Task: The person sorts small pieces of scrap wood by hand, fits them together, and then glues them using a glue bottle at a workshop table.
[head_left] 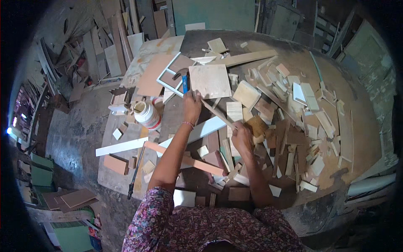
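Observation:
My left hand (192, 102) is closed round the blue handle of a claw hammer (184, 82), its dark head pointing up. A thin wooden stick (218, 113) runs diagonally from beside that hand down to my right hand (242, 138), whose fingers are closed on its lower end; whether my left fingers also touch it, I cannot tell. Above sit a square pale board (209, 81) and a small white frame (163, 75). A long white board (205, 128) and several pale offcuts (245, 94) lie under and around my hands.
A white tub (147, 117) and a dark metal bar (135, 176) lie at the left of the worktable (361, 138). Wood scraps (308, 98) crowd its right half, with another hammer (338, 174) near the front right. Boards (113, 59) lean along the back wall.

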{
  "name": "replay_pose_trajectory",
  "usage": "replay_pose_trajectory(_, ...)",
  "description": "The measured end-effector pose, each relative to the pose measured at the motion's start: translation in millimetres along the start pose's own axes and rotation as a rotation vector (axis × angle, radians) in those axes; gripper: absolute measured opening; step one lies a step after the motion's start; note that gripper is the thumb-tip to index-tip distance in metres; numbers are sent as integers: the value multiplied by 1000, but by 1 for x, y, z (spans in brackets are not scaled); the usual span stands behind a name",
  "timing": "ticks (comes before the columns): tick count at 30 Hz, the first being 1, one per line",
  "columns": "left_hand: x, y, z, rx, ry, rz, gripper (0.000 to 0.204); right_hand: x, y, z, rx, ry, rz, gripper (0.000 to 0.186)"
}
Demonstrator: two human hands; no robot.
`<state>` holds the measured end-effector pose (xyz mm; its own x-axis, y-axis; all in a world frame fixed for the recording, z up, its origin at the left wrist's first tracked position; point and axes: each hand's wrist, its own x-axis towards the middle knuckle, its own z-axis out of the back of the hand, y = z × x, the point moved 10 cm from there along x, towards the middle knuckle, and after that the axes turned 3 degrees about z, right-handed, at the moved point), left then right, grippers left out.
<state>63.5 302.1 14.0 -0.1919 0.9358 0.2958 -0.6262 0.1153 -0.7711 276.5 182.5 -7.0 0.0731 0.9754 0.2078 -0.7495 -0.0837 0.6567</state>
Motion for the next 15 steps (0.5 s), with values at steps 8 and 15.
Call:
replay_pose_trajectory(8,59,20,-33,202,-118,42,49,18,-46,-24,257,-99,-15,18)
replay_pose_trajectory(15,44,12,-17,-316,-89,122,26,17,-50,-21,760,-126,-204,15)
